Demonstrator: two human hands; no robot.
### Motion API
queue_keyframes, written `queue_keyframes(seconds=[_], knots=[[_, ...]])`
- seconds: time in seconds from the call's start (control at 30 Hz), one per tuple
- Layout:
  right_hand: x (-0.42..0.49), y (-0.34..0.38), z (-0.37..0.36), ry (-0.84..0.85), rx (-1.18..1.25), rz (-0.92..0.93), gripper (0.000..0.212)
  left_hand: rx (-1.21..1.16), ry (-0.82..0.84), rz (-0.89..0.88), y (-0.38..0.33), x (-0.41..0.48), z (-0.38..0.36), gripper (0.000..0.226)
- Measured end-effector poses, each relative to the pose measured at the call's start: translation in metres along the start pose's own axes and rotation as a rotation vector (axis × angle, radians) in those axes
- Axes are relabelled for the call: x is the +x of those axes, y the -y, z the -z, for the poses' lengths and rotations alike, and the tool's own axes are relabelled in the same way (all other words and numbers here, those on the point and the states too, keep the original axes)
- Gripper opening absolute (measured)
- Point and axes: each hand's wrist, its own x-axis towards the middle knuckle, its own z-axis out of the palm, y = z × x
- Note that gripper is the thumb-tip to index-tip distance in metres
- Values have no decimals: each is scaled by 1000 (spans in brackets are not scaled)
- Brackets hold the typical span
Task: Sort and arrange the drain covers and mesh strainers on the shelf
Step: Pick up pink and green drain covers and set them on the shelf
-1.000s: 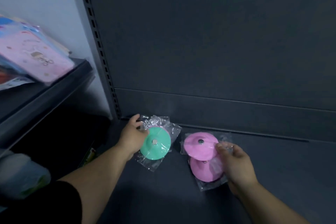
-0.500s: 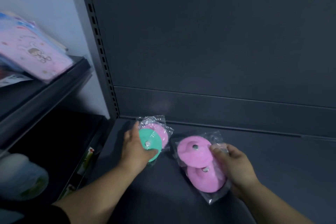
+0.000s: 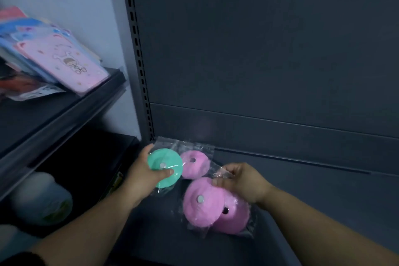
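The left hand [image 3: 144, 179] grips a mint-green round drain cover [image 3: 165, 163] wrapped in a clear plastic bag [image 3: 172, 142]. Its thumb lies across the lower front of the disc and its fingers curl behind the left rim. The green cover has a small silver stud at its middle and is held tilted, near the back left corner of the dark grey metal shelf [image 3: 313, 211]. Just to its right and partly behind it sits a pink round drain cover [image 3: 196, 165], which seems to lie under the same clear plastic.

The right hand [image 3: 241, 179] pinches the crumpled top of a second clear plastic bag [image 3: 218, 174] between thumb and fingertips. This bag holds two larger pink round drain covers, one at the front left [image 3: 200, 203] overlapping the one at the right [image 3: 235, 218], each with a silver stud at its centre. The bag slopes down toward the front of the shelf; whether its lower end rests on the shelf cannot be told.

Behind stands a dark grey back panel [image 3: 259, 49], with a slotted grey upright post [image 3: 138, 60] at its left edge. Further left, a neighbouring black shelf [image 3: 64, 114] carries a stack of flat pink and blue packets [image 3: 62, 60], the top one pink with a cartoon figure. Below it lies a blurred white and green rounded pack [image 3: 41, 198]
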Motion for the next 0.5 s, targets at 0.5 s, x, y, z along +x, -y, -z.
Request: queue_keyframes(seconds=[0.5], knots=[[-13,-10,-34,-175,-375,-199,91,142,-73,95,21,-48,17,101]])
